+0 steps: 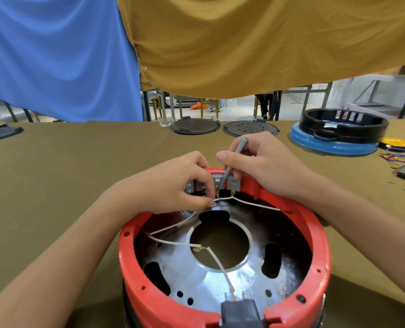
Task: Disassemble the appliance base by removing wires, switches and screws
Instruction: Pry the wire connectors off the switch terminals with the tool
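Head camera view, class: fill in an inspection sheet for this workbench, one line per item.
Surface: table under an olive cloth.
Job's things: red base, open side up; switch block at its far rim.
Clutter: two dark discs, black ring on a blue base, loose coloured wires.
Hands: left hand pinches a white wire; right hand holds a grey screwdriver at the switch block.
Cables: white wires cross the metal plate.
Surroundings: blue and mustard cloths overhead.
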Demonstrator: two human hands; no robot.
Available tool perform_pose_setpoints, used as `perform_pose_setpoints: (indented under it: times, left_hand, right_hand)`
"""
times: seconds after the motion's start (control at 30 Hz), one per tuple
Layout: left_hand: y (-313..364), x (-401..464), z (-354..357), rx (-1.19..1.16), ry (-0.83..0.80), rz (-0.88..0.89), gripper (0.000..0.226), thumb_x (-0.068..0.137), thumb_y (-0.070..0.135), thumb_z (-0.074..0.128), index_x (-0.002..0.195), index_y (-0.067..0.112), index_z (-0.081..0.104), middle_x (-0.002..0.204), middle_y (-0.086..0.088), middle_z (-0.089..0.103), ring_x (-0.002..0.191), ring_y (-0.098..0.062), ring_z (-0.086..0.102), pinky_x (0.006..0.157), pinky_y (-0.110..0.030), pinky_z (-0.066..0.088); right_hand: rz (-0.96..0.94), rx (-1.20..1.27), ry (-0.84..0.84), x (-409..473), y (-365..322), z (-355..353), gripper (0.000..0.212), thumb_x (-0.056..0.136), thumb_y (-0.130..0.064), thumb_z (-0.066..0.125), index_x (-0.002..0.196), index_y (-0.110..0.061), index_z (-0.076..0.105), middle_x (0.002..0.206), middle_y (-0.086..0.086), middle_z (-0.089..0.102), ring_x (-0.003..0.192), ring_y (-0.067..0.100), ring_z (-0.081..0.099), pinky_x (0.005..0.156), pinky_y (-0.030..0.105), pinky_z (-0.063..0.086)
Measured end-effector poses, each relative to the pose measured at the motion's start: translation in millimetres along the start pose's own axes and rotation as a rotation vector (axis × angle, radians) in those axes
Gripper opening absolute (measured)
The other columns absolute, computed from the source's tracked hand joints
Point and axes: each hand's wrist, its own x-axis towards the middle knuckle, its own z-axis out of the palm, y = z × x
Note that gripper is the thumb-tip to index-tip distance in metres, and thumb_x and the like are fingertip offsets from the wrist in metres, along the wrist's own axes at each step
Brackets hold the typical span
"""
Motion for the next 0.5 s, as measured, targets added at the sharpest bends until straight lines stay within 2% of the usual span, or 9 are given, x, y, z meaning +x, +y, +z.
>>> perform_pose_setpoints:
  times: [0.27,0.33,0.43,0.5]
  left_hand:
    - [0.1,-0.3,-0.1,-0.003,0.020,0.001,0.002,0.084,0.044,0.071,0.086,0.044,0.070,0.113,0.019,0.046,0.104,0.002,0.051,0.097,-0.029,0.044]
    - [0.9,-0.6,-0.4,-0.010,0.038,0.009,0.009,0.085,0.040,0.072,0.085,0.048,0.068,0.113,0.019,0.047,0.104,0.002,0.052,0.098,-0.027,0.043]
    - [1.5,-1.0,-2.2,0.005,0.036,0.005,0.014,0.086,0.033,0.074,0.085,0.046,0.069,0.112,0.018,0.048,0.102,0.002,0.053,0.097,-0.027,0.044]
    - [2.0,-1.6,-4.1,0.017,0.018,0.000,0.017,0.086,0.032,0.073,0.083,0.047,0.067,0.111,0.020,0.048,0.101,0.004,0.052,0.096,-0.025,0.044]
  right_hand:
    - [-0.005,0.005,-0.026,1.3,0.5,-0.8,0.029,0.095,-0.036,0.066,0.073,-0.017,0.068,0.059,-0.001,0.067,0.056,0.010,0.061,0.059,0.017,0.046]
    - [-0.002,0.007,-0.031,0.4,-0.4,-0.1,0.030,0.095,-0.036,0.065,0.074,-0.015,0.069,0.059,-0.001,0.067,0.057,0.012,0.062,0.060,0.020,0.048]
    - [-0.016,0.058,0.044,-2.5,-2.0,-1.0,0.032,0.096,-0.033,0.065,0.075,-0.010,0.069,0.056,-0.001,0.064,0.054,0.011,0.059,0.059,0.025,0.048]
    - [-0.016,0.108,0.103,-4.6,-3.7,-2.8,0.031,0.096,-0.030,0.065,0.075,-0.007,0.069,0.055,0.000,0.063,0.054,0.010,0.058,0.064,0.034,0.051]
